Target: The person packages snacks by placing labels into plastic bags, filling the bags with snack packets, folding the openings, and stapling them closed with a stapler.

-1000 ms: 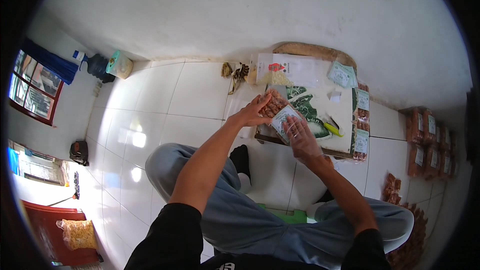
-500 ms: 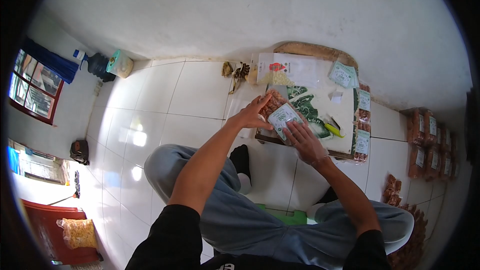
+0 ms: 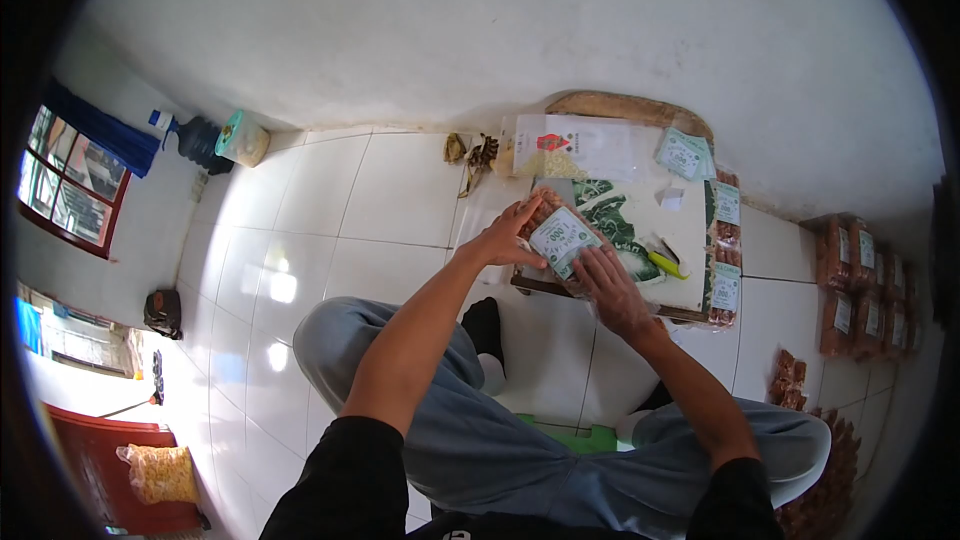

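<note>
- the brown-filled packet (image 3: 557, 228) sits tilted at the near edge of the counter (image 3: 690, 215), label (image 3: 568, 244) up.
- my left hand (image 3: 500, 242) clamps its side, thumb apart from fingers; a light, steady grip should spare the contents.
- my right hand (image 3: 620, 302) lies fingers nearly together on the label's edge; even, flat pressure would avoid creases.

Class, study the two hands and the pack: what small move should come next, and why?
Probably smooth the label outward with the right hand: its fingers already rest at the label's edge, while the left hand steadies the pack at its other end.
</note>
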The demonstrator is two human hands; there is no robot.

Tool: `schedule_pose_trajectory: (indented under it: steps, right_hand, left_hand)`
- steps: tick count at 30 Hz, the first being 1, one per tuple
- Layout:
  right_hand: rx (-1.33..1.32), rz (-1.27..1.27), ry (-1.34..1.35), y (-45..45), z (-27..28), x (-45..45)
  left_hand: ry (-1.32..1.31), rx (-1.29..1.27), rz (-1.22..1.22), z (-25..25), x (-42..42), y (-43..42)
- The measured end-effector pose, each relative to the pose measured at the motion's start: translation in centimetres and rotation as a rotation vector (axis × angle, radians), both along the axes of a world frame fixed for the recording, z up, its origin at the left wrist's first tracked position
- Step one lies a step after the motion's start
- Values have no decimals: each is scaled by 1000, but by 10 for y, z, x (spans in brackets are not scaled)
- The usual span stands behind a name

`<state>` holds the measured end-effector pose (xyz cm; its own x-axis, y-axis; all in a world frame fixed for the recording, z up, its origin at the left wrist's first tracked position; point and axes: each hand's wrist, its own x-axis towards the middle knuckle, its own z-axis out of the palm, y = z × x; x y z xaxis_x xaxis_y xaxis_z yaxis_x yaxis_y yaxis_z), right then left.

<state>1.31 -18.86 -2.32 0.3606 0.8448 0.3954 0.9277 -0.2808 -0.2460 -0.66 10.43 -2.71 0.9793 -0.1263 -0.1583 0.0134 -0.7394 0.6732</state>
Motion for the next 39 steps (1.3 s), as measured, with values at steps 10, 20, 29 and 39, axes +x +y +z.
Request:
schedule_pose_trajectory:
  steps: [10,20,29,39]
  right_hand:
    - [-25,-19,-52,3,-6,8]
    - [-47,49,-33,-3,8,13]
    - [19,-71,-158,11,7,8]
    - [99,-88,48,-30,-4,8]
  left_hand:
    - [-81,13,-9,-8,-1,-1]
    - [-41,6,3,-7,-3,-3]
    - [2,-32,-6,-10,-1,-1]
    - [130,149,116,7,-6,-20]
